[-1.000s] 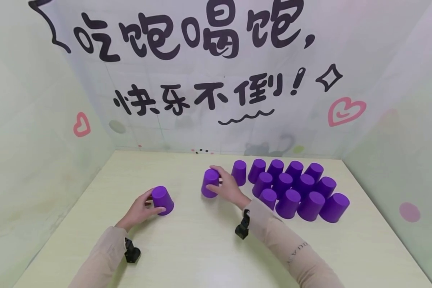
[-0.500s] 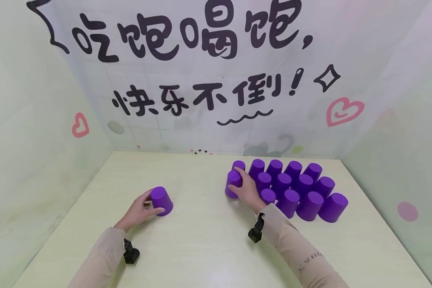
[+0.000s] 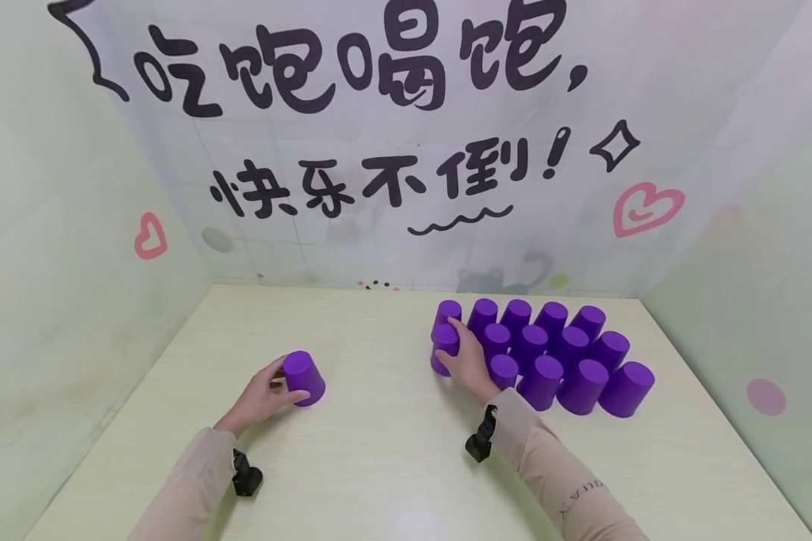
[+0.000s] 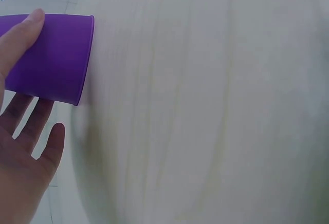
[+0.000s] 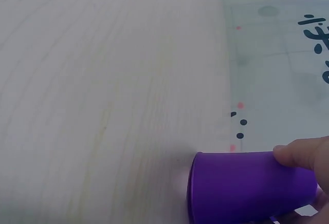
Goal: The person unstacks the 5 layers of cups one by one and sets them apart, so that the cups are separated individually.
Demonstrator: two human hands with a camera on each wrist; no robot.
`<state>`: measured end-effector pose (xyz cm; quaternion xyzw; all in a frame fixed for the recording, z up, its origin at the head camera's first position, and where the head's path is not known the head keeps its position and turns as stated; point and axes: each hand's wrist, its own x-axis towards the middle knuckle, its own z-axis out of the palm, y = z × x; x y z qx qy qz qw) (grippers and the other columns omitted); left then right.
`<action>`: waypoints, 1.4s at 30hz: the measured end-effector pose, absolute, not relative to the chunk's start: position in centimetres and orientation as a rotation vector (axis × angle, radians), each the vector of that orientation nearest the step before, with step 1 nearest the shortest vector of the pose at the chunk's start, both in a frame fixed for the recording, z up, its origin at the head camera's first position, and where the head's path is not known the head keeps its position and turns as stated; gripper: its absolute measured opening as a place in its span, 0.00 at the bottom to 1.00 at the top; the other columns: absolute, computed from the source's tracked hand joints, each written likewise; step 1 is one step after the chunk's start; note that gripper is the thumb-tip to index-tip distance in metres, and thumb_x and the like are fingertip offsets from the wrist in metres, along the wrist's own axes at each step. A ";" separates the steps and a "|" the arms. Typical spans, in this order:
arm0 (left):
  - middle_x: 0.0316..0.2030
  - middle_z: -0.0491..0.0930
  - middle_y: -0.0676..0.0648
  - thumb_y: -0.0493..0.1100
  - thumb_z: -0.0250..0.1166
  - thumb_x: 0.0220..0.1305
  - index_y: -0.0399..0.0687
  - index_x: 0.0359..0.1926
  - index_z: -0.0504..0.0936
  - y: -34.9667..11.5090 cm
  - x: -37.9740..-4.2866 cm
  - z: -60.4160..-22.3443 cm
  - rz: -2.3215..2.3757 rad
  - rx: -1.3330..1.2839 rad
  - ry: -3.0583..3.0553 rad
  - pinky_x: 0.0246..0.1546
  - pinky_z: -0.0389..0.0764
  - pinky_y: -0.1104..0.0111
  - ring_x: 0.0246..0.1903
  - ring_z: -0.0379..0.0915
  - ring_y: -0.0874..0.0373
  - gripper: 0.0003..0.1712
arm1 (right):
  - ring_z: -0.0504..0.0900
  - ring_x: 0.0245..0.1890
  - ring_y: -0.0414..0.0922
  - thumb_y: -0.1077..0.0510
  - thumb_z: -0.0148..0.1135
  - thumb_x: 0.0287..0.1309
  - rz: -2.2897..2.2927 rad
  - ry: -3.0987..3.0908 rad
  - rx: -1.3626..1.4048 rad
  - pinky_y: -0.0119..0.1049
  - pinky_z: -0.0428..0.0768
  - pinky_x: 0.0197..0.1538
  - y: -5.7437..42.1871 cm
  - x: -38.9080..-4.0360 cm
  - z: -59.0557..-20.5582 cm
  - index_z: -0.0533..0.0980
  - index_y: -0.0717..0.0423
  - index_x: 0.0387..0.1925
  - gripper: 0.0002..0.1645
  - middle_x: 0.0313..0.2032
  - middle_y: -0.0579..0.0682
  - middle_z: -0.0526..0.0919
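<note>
On the left of the table, my left hand (image 3: 265, 394) grips an upside-down purple cup (image 4: 56, 57), thumb on the near side and fingers behind it. In the left wrist view the cup's rim stands close over the tabletop. My right hand (image 3: 469, 363) holds a second upside-down purple cup (image 5: 247, 188) between thumb and fingers, at the left end of the cup group. This cup overlaps a back-row purple cup (image 3: 449, 309) in the head view. Right beside the right hand is a front-row purple cup (image 3: 504, 368); its lower part is partly hidden.
Several more upside-down purple cups (image 3: 592, 387) stand in rows at the right of the pale wooden table (image 3: 379, 466). A printed cloth wall (image 3: 352, 248) rises behind the table, with side walls left and right. Both wrists carry small black cameras (image 3: 246, 475).
My right hand has carried its cup to the right, up to the left end of the rows. My left hand and its cup have stayed in place.
</note>
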<state>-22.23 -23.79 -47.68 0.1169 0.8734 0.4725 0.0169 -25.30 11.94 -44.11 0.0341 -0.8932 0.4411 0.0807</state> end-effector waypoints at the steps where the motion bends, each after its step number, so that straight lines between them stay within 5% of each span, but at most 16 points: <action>1: 0.53 0.68 0.37 0.49 0.70 0.45 0.41 0.61 0.61 -23.8 -22.2 -47.7 1.469 0.365 2.715 0.48 0.70 0.52 0.48 0.67 0.41 0.43 | 0.61 0.58 0.57 0.65 0.61 0.49 1.315 -2.667 0.103 0.48 0.61 0.60 12.0 -25.2 -44.2 0.57 0.63 0.62 0.38 0.58 0.63 0.63; 42: 0.54 0.68 0.37 0.51 0.69 0.46 0.41 0.61 0.61 -23.9 -22.3 -47.6 1.465 0.375 2.705 0.48 0.69 0.51 0.50 0.65 0.41 0.43 | 0.63 0.57 0.56 0.62 0.61 0.51 1.355 -2.666 0.008 0.49 0.63 0.58 12.2 -25.1 -44.1 0.58 0.63 0.61 0.36 0.58 0.63 0.63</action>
